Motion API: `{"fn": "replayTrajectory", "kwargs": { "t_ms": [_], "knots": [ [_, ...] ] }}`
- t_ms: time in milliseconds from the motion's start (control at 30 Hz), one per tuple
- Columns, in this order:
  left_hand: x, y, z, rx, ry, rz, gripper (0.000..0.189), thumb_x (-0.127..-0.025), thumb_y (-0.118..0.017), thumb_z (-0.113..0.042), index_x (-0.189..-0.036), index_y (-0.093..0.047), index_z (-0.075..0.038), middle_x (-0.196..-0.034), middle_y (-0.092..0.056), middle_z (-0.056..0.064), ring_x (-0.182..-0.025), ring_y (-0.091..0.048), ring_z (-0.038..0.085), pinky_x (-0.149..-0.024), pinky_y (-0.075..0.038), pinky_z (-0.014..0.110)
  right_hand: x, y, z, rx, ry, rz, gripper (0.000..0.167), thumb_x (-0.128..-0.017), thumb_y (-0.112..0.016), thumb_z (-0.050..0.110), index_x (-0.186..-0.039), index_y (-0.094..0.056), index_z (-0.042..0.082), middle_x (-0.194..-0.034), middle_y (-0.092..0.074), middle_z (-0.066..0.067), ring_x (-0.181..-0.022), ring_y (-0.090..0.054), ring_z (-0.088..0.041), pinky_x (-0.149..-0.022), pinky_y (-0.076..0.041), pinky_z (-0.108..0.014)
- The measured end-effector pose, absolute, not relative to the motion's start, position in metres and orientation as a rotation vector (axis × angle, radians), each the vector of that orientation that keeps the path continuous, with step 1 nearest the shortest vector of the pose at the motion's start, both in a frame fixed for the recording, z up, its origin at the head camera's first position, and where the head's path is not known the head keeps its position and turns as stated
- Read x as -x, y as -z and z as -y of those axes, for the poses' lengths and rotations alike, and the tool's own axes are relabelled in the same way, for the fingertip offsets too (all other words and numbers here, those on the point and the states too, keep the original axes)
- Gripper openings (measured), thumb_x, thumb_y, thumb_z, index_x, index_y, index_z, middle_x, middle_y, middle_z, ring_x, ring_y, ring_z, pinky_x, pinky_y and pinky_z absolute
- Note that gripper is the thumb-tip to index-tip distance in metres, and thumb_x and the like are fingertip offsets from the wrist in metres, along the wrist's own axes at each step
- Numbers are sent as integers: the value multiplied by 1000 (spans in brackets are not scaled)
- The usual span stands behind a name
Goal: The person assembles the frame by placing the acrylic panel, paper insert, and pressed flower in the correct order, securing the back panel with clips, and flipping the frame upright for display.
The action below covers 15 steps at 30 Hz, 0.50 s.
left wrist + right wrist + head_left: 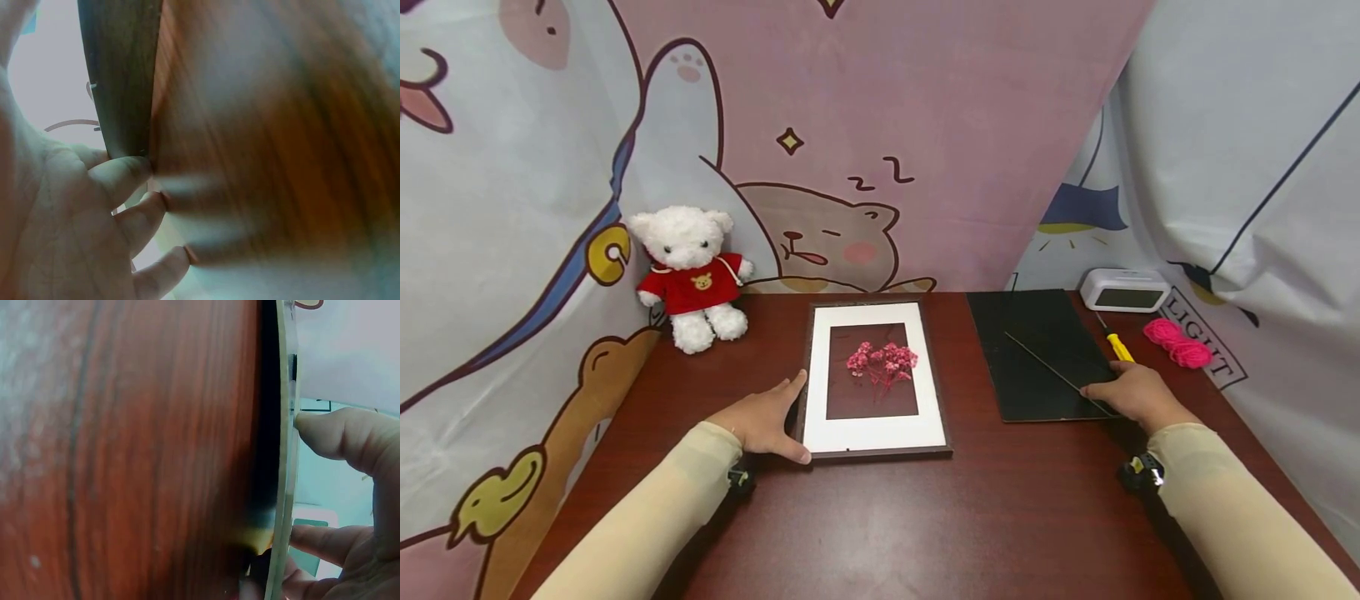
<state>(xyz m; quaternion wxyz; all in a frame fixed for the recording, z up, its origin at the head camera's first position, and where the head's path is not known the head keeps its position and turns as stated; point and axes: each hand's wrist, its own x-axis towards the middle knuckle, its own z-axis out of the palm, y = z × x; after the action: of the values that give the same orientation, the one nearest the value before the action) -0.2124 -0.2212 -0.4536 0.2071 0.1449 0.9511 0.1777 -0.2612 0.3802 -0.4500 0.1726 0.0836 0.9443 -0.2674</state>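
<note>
A dark picture frame [875, 454] lies flat, its white mat around pink dried flowers [883, 367] with a reddish-brown window behind them. My left hand [767, 421] touches it, with spread fingers along the left edge and the thumb at the lower-left corner. The left wrist view shows the frame's dark side [122, 75] against those fingers. To the right is a flat black board [1030, 383], crossed diagonally by a thin pale strip [1045, 364]. My right hand [1138, 396] grips its right side, thumb on top. In the right wrist view the board's tan edge [282, 469] appears close up.
A white teddy bear [685, 242] in a red shirt sits at the back left. Beyond the right hand are a yellow-handled screwdriver [1118, 347], pink yarn [1177, 343] and a white digital clock [1125, 290]. Printed cloth hangs around the brown table [880, 533].
</note>
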Motion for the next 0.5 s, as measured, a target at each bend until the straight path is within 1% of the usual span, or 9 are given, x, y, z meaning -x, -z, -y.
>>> {"fn": "replayTrajectory", "kwargs": {
  "t_ms": [200,333,500],
  "knots": [
    [213,453,221,-411,-505,-2645,146,-65,-91,-65,-171,-7,-9,-170,-24,30,-150,-40,48,-117,-40,60,259,447,-379,-249,734,-2693,109,-92,-75,46,-154,-18,-24,-149,-27,-52,-132,-35,-65,-109,-40,-73],
    [213,454,221,-415,-517,-2640,145,-65,-91,-64,-171,-8,-8,-170,-24,31,-151,-39,48,-118,-40,61,256,446,-378,-247,722,-2695,111,-91,-76,46,-153,-18,-25,-147,-30,-51,-131,-37,-65,-107,-41,-74],
    [214,455,222,-414,-514,-2637,145,-65,-91,-64,-171,-7,-9,-170,-24,31,-151,-38,48,-118,-40,61,256,445,-376,-233,690,-2703,111,-90,-78,47,-151,-21,-26,-146,-32,-51,-129,-39,-64,-107,-41,-74]
  ]
}}
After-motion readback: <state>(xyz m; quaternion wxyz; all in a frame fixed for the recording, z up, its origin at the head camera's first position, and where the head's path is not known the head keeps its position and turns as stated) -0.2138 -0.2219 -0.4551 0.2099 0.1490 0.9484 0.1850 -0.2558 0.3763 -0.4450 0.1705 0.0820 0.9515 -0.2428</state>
